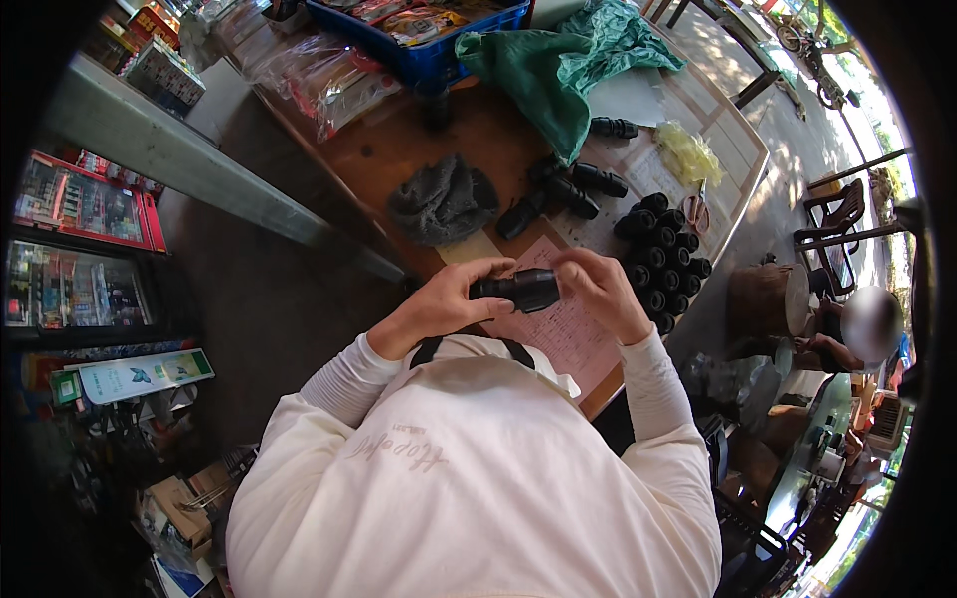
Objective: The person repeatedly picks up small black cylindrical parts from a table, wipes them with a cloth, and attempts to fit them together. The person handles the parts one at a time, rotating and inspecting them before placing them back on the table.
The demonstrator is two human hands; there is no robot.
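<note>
A black ribbed cylinder [528,290], stepped in width, lies sideways in front of my chest. My left hand [446,302] is closed around its narrower left end, thumb below and fingers above. At its right end, the bent fingers of my right hand [601,286] are pressed together; their tips partly hide that end. Below both hands is a pink sheet with handwriting [573,334] on the table. Several similar cylinders stand upright in a cluster [660,254] to the right of it. A few more cylinders [573,196] lie on their sides farther back.
A crumpled dark grey cloth [442,202] rests on the brown table [349,149]. Behind are a blue crate [399,45] of packets and a green plastic bag [548,85]. Scissors [695,211] and yellowish plastic [688,156] lie right. A metal post [209,164] stands left; another person [827,344] sits right.
</note>
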